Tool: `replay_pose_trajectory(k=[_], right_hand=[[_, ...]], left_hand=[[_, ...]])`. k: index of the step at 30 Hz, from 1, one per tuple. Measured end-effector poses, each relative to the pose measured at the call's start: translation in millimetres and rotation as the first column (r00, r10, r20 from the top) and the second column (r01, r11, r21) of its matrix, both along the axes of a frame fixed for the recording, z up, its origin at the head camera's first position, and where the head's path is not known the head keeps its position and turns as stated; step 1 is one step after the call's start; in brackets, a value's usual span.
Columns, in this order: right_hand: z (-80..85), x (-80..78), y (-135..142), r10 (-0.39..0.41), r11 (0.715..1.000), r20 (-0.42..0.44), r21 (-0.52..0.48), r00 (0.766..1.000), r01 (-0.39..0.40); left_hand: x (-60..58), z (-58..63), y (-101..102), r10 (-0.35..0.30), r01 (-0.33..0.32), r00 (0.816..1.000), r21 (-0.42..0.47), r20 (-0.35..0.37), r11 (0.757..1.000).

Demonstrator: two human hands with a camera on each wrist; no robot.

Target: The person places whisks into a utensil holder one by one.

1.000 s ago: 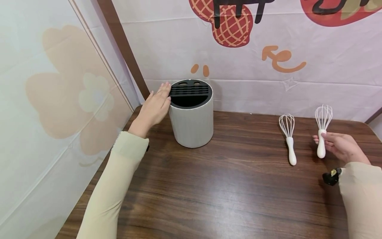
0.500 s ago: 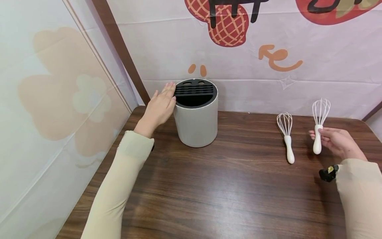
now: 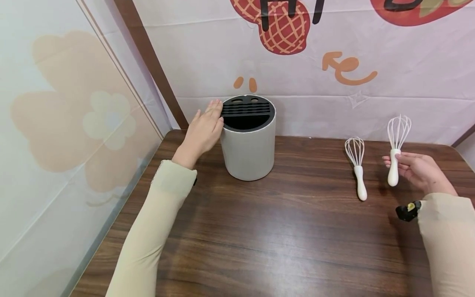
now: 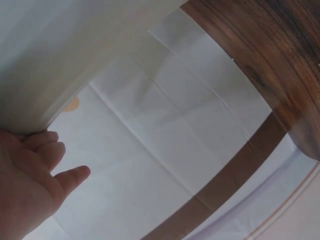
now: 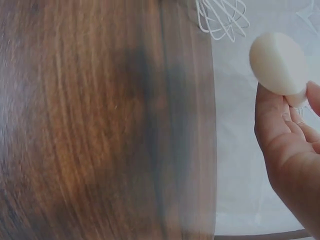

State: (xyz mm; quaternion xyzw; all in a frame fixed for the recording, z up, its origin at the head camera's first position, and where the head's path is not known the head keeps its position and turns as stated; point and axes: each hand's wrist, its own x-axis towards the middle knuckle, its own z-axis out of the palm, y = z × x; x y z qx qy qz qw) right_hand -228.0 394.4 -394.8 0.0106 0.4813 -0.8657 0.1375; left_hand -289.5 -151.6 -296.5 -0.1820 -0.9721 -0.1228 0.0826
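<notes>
My left hand [image 3: 204, 131] rests with straight fingers against the upper left side of a round utensil holder [image 3: 248, 154], which is pale grey with a black slotted top. In the left wrist view the holder's wall [image 4: 60, 55] fills the upper left, the fingertips at its edge. At the far right, my right hand [image 3: 421, 169] pinches a white whisk [image 3: 393, 167] by its handle, wires pointing up. The right wrist view shows the rounded handle end [image 5: 277, 62] between thumb and fingers. A second white whisk [image 3: 360, 181] lies on the table, left of the held one.
The brown wooden table [image 3: 282, 231] meets a printed cloth backdrop [image 3: 297, 111] along its far edge. Another pale cloth panel [image 3: 48, 198] with a flower print borders the table's left side. The utensil holder stands near the back edge.
The right hand has raised its whisk a little, away from the table. The left hand stays on the holder. The head view has shifted slightly.
</notes>
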Motion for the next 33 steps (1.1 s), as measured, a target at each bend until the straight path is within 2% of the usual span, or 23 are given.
replay_pose_trajectory(k=[15,33], right_hand=[[5.4,-6.4,-9,0.04,0.997,-0.03,-0.066,0.999,-0.042],[17.5,-9.0,-25,0.06,0.995,-0.095,-0.071,0.994,-0.067]], left_hand=[[-0.8,0.1,11,0.003,-0.003,1.0,-0.011,0.0,1.0],[-4.5,-2.2,33,-0.018,0.018,1.0,-0.01,-0.006,1.0]])
